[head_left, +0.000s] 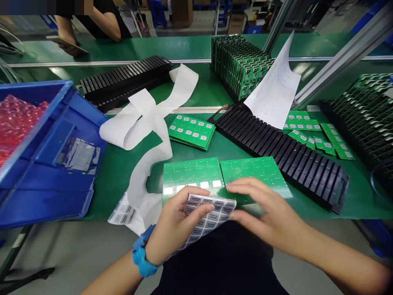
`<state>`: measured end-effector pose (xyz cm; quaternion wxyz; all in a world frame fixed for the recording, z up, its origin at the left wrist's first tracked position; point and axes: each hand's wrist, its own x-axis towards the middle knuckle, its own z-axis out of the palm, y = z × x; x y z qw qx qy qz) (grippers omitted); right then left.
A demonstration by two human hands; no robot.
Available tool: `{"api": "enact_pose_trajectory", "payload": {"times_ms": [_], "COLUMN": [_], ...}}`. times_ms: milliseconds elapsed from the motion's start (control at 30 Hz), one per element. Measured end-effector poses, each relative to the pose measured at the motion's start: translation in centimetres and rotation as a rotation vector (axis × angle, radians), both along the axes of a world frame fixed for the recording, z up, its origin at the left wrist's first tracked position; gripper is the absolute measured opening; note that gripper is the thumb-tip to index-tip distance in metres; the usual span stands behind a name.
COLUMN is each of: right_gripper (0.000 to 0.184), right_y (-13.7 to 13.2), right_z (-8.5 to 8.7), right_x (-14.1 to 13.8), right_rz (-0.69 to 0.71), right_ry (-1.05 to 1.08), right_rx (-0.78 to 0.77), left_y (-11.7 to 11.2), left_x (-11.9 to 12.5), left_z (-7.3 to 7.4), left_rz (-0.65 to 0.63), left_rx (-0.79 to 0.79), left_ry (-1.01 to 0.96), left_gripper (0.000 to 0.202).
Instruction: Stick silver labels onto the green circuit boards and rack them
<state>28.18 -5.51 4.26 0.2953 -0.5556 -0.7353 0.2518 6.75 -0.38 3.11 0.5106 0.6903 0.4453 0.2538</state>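
My left hand, with a blue wrist strap, grips a sheet of small printed labels at the table's near edge. My right hand lies beside it, fingers stretched flat toward the sheet's right end and over the near edge of a green circuit board panel. A second green panel lies to the left of it, with a few white labels stuck along its near edge. A long strip of white backing paper curls across the table to the left.
A blue bin with red parts stands at left. Black slotted racks lie on the green table, along with a rack of upright boards, loose panels and a paper sheet. Another person's arms rest at the far side.
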Motion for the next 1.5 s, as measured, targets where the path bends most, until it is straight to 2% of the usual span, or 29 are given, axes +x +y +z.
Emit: {"api": "enact_pose_trajectory", "payload": {"times_ms": [67,133,233,367,500,567,700,767,833,900,967,1033,1100,1167,1400,1500], "right_gripper": [0.02,0.003,0.011,0.013,0.043,0.047,0.009,0.009,0.009,0.009,0.016,0.022,0.025,0.025,0.027,0.024], "right_y": [0.7,1.2,1.5,1.2,1.0,1.1,1.2,1.1,1.1,1.5,2.1,2.8,3.4,3.6,3.6,3.0], "right_z": [0.2,0.2,0.1,-0.1,-0.3,-0.3,-0.1,0.2,0.6,1.2,1.6,1.6,1.4,1.2,0.6,0.2], "right_x": [-1.3,-2.3,-2.9,-2.8,-2.1,-1.8,-1.8,-1.6,-0.4,2.0,5.2,8.2,10.1,10.8,10.0,9.5], "right_rz": [0.028,-0.017,-0.055,-0.004,-0.001,0.014,0.033,0.052,0.026,-0.083,-0.191,-0.18,-0.126,-0.077,-0.032,-0.045], "right_ry": [0.15,0.243,0.296,0.244,0.226,0.234,0.236,0.256,0.284,0.256,0.134,-0.004,-0.106,-0.171,-0.238,-0.338], "right_rx": [-0.125,-0.211,-0.274,-0.22,-0.234,-0.258,-0.186,-0.096,-0.039,-0.086,-0.248,-0.468,-0.619,-0.671,-0.655,-0.532], "left_y": [-0.1,-0.2,-0.2,-0.1,0.1,0.2,0.1,0.1,0.2,0.3,0.3,0.4,0.4,0.4,0.4,0.4], "left_x": [-0.1,-0.3,-0.4,-0.2,-0.2,-0.2,-0.1,-0.1,-0.2,-0.4,-0.5,-0.5,-0.4,-0.2,-0.1,-0.1], "left_z": [0.0,0.1,0.0,-0.3,-0.4,-0.4,-0.2,-0.2,-0.4,-0.5,-0.5,-0.5,-0.4,-0.3,-0.4,-0.6], "left_rz": [-0.02,-0.053,-0.042,0.064,0.083,0.067,0.049,0.058,0.076,0.092,0.091,0.081,0.069,0.054,0.026,0.03], "left_rx": [0.056,0.109,0.178,0.261,0.338,0.354,0.363,0.357,0.343,0.322,0.295,0.266,0.243,0.221,0.197,0.196], "left_ry": [-0.014,-0.034,-0.031,0.048,0.042,0.012,0.008,0.048,0.089,0.111,0.112,0.103,0.096,0.102,0.138,0.154], "left_gripper": [0.014,0.012,0.013,0.011,0.012,0.007,0.007,0.01,0.011,0.011,0.011,0.012,0.012,0.014,0.014,0.014]}}
